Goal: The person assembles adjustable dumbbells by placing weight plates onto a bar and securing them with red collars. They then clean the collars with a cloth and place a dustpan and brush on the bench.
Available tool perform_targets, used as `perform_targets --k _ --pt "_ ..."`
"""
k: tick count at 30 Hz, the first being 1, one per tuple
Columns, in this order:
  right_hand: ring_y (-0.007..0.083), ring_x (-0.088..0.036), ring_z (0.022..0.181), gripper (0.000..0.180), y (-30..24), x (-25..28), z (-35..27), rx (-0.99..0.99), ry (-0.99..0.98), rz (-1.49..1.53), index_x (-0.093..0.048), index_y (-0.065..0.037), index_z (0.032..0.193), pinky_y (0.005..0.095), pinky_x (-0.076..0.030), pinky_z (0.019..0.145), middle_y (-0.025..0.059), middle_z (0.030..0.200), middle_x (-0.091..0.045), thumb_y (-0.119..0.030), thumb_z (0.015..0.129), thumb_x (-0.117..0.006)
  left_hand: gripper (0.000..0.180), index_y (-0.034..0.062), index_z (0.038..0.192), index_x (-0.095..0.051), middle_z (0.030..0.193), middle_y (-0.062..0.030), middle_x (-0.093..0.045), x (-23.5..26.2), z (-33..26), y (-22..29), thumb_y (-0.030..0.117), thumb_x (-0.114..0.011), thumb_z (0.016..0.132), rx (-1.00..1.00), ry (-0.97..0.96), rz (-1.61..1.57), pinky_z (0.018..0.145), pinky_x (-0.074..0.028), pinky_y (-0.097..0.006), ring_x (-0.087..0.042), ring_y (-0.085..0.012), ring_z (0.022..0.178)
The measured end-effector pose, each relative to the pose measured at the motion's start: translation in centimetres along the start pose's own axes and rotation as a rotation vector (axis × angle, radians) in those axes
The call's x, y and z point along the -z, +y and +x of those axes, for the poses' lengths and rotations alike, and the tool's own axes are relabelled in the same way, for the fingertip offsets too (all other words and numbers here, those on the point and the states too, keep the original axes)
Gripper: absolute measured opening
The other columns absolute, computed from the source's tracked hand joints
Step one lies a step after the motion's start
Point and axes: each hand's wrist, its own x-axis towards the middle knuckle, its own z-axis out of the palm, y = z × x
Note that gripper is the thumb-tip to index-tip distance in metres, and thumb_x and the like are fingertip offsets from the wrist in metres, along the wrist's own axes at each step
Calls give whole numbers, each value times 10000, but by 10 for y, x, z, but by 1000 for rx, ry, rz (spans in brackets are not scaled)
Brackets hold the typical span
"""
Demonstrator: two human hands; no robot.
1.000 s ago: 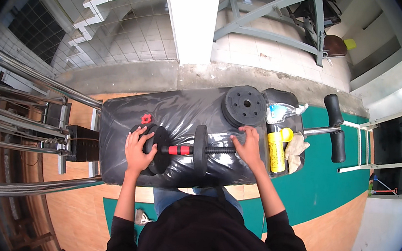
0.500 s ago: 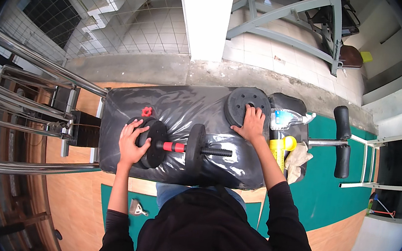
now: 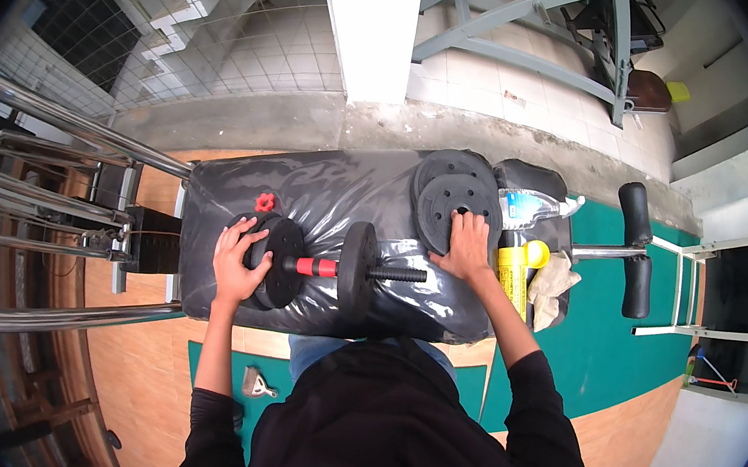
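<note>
On the black padded bench (image 3: pixel 334 183) lies a dumbbell (image 3: pixel 317 267) with a red grip, black plates at its left end, one plate (image 3: pixel 354 277) farther right and a bare threaded end (image 3: pixel 399 274). My left hand (image 3: pixel 240 262) curls round the rim of its left plates, the thumb in front. At the right, my right hand (image 3: pixel 467 247) grips a round black weight plate (image 3: pixel 442 200), fingers at its centre hole and thumb at its near rim. That plate overlaps another black plate (image 3: pixel 447 162) behind it. A red star-shaped collar nut (image 3: pixel 265 203) rests beyond the left plates.
At the bench's right end are a clear spray bottle (image 3: pixel 529 207), a yellow container (image 3: pixel 514 277) and a beige cloth (image 3: pixel 552 289). Padded leg rollers (image 3: pixel 635 249) stick out farther right. Chrome rails (image 3: pixel 82 122) flank the left. A brush (image 3: pixel 257 383) lies on the green mat below.
My right hand has pulled the upper plate toward me, off-centre from the plate beneath, which now shows behind it. My left hand stays on the dumbbell. The view has shifted slightly.
</note>
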Motion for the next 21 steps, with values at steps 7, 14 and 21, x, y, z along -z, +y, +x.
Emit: perform_targets --k 7,14,21 --pt "332 -425 967 935 -2 -6 -82 -49 -20 6 -443 58 1263 425 -346 829 165 1077 -459 -440 571 -828 337 133 1038 -690 1250 -59 -589 -2 -1 -4 178 -719 705 -31 -3 18 1079 -325 -491 -507 -280 1246" --pt "334 -438 1013 1035 -12 -53 -149 -43 5 58 -419 56 1315 436 -339 851 166 1130 -464 -548 567 -800 341 136 1057 -684 1257 -58 -584 -2 -1 -3 171 -714 719 -34 -17 17 1087 -316 -486 -500 -276 1253" --pt "297 -447 1071 1022 -15 -52 -152 -50 24 -9 -422 -26 1363 444 -319 936 108 1223 -479 -532 563 -807 341 140 1066 -682 1265 -58 -578 -2 -1 -4 172 -710 728 -38 -25 14 1090 -313 -486 -494 -277 1257"
